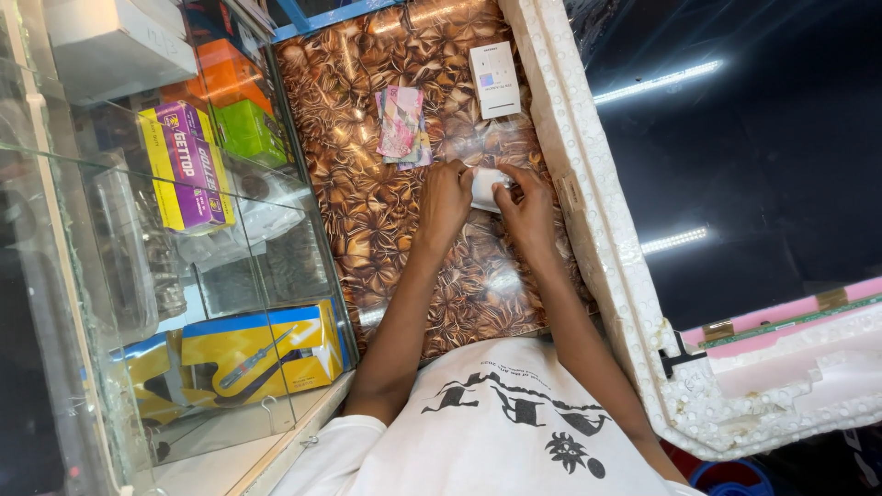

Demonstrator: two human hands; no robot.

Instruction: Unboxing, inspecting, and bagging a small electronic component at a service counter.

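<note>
1. While both forearms stretch across the worktop (367,211), the left hand (445,197) and right hand (528,209) meet over a small white packet (484,188) near the worktop's right edge, each hand closed on one side of it in a fingertip pinch
2. As far as I can judge, the handling is at an early point: the packet looks unopened and sits between the fingers, just above or touching the surface; I cannot tell which
3. Beyond the hands, toward the far edge, lie a loose stack of banknotes (401,126), thin and slightly fanned, and a flat white rectangular box (494,80), both untouched
4. That surface is a glossy laminate with a brown leaf pattern, catching glare
5. Along the right edge runs a chipped white foam frame (597,220), crumbly and pitted, around a dark shiny screen panel (753,147)
6. Left of the worktop, a glass display case (138,276) holds coloured cardboard boxes (188,165)
</note>
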